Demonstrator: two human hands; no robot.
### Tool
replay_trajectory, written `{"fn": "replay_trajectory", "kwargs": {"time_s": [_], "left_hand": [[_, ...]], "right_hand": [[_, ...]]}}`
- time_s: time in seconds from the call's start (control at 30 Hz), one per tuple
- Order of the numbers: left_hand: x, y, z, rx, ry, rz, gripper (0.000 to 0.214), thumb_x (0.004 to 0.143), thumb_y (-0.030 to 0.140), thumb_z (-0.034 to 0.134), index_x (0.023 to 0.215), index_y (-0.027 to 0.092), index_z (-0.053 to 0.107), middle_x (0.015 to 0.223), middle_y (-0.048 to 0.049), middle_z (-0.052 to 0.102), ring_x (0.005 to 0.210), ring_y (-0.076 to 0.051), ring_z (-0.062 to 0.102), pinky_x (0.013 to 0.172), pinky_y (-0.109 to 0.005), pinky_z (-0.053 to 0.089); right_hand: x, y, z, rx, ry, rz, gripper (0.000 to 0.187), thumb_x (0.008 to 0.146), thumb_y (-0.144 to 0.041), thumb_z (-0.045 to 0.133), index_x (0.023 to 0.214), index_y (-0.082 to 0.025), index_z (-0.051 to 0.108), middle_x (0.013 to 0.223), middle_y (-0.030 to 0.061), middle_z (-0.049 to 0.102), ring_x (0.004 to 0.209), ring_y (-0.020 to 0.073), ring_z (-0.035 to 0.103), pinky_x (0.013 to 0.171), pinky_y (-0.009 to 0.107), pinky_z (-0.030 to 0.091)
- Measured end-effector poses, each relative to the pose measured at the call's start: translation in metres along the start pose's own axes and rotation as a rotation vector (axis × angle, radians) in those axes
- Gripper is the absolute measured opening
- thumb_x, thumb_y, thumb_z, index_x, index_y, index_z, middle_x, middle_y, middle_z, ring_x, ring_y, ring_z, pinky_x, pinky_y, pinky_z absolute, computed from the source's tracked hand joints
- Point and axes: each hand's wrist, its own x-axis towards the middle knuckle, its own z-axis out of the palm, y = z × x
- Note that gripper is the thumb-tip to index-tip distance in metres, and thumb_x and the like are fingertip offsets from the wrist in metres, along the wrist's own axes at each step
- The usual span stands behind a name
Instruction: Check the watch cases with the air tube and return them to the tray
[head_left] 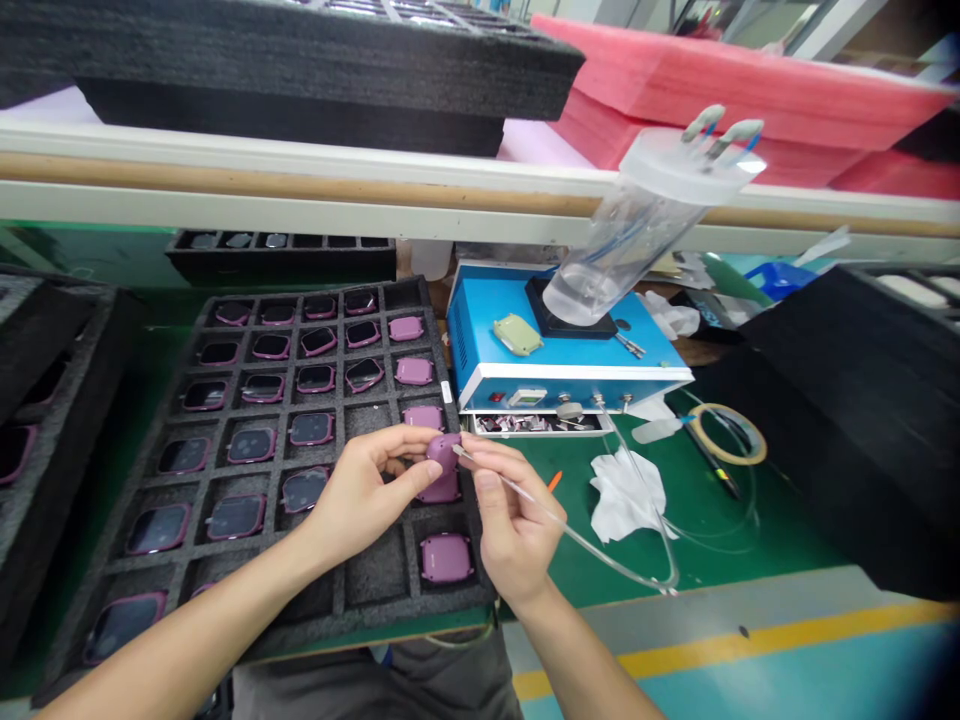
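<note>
My left hand (371, 490) pinches a small purple watch case (443, 453) between thumb and fingers, above the right column of the black foam tray (379, 580). In my right hand (517, 520) is the end of a thin clear tube (592, 548), its tip at the case's edge; whether the two touch I cannot tell. Below and around the held case, more purple cases lie face down in the tray, such as the purple watch case (445, 557) at the near right. Dark-screened watches (236, 515) fill many of the left pockets.
A blue machine (570, 385) stands behind the tray, carrying a clear cylinder (630, 230) and a pale green watch case (517, 334). White tissue (628, 493) and a tape roll (727, 434) lie to the right. A shelf edge (300, 195) crosses above; black foam boxes (847, 400) flank the right.
</note>
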Motion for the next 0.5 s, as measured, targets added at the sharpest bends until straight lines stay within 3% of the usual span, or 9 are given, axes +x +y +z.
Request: {"fn": "replay_trajectory", "kwargs": {"time_s": [0.23,0.37,0.43,0.5], "left_hand": [[-0.002,-0.003,0.002,0.014,-0.001,0.013,0.033,0.083,0.030,0.079,0.112,0.015,0.077,0.109,-0.0099,0.083,0.098,-0.024,0.079,0.080,-0.031,0.060],[-0.003,0.005,-0.002,0.133,-0.006,0.080,0.029,0.090,0.028,0.072,0.115,0.015,0.077,0.110,-0.0108,0.083,0.098,-0.025,0.079,0.080,-0.032,0.061],[0.013,0.015,-0.010,0.299,-0.013,0.176,0.027,0.094,0.024,0.064,0.116,0.015,0.077,0.113,-0.0107,0.082,0.100,-0.024,0.078,0.085,-0.033,0.061],[0.045,0.027,-0.023,0.568,0.013,0.304,0.029,0.097,0.017,0.057,0.118,0.015,0.076,0.118,-0.0103,0.081,0.105,-0.023,0.077,0.093,-0.033,0.059]], "right_hand": [[0.000,0.000,-0.001,-0.014,-0.011,-0.012,0.024,0.100,-0.013,0.060,0.113,-0.026,0.075,0.117,0.0073,0.077,0.114,0.0241,0.075,0.100,0.048,0.065],[-0.003,-0.001,-0.001,-0.013,-0.001,-0.024,0.024,0.099,-0.012,0.061,0.114,-0.025,0.075,0.120,0.0086,0.077,0.115,0.0252,0.075,0.097,0.048,0.066],[-0.006,-0.001,-0.002,-0.008,0.023,-0.035,0.025,0.099,-0.012,0.061,0.114,-0.024,0.075,0.120,0.0095,0.077,0.115,0.0261,0.075,0.095,0.048,0.067],[-0.008,-0.001,-0.003,-0.001,0.036,-0.041,0.025,0.098,-0.011,0.061,0.114,-0.024,0.075,0.119,0.0096,0.077,0.113,0.0259,0.075,0.092,0.047,0.068]]}}
